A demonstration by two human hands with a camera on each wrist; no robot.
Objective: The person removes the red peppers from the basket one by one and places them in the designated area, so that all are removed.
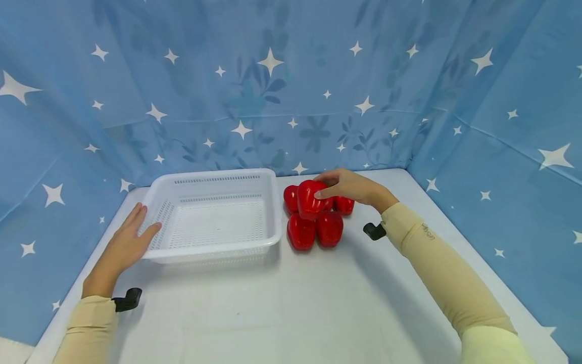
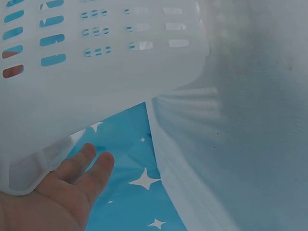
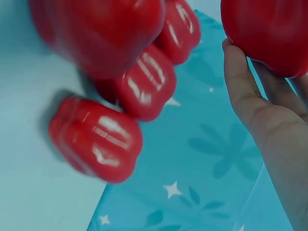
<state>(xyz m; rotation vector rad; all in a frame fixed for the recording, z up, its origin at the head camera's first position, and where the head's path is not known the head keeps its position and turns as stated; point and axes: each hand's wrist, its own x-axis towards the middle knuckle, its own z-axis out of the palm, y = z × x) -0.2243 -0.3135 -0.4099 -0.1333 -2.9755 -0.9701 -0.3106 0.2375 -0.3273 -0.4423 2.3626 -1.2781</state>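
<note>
My right hand grips a shiny red bell pepper, raised in front of other red peppers. In the right wrist view the held pepper sits at the fingertips at upper right. Two peppers lie nearest the front, one at left and one at right. Behind them are several more, partly hidden by the held pepper and the hand. My left hand rests at the left rim of a white plastic basket, fingers extended along its outer side and thumb over the rim.
The slotted basket stands on a white-covered table, left of the peppers. Blue curtain with white stars surrounds the table at the back and sides. A black wrist-worn device shows under the right sleeve, another by the left.
</note>
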